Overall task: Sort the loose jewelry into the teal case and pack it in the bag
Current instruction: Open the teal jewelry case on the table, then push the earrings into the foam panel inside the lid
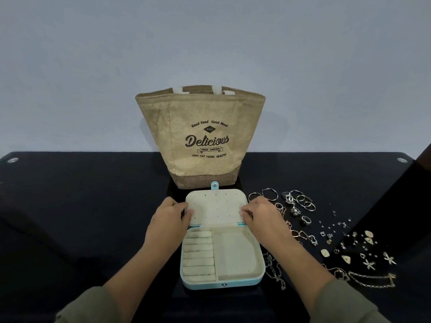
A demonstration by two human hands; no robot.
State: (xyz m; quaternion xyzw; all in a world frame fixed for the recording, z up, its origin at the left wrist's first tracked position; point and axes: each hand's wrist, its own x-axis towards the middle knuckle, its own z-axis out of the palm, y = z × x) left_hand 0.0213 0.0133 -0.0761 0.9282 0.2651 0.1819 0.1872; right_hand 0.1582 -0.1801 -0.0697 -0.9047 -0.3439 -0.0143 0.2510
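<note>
1. Your left hand [169, 217] & right hand [261, 215] each grasp a side edge of the cream-lined lid [215, 209], fingers curled over it at 9 & 3, prob. to press it flat.
2. The teal rounded-rectangular case [205, 286] lies open on the black worktop [81, 206], just at 6 of the tan jute tote bag [200, 136].
3. Opened out, its long axis runs 6–12 and the hinge 9–3. The clasp tab points to 12, at the bag. Ring rolls are on the 9 side, open tray on the 3 side, both bare.
4. Loose silver and gold jewelry [290, 199] is spread at 3 of the case, handy for your right hand. Nothing sorted yet.
</note>
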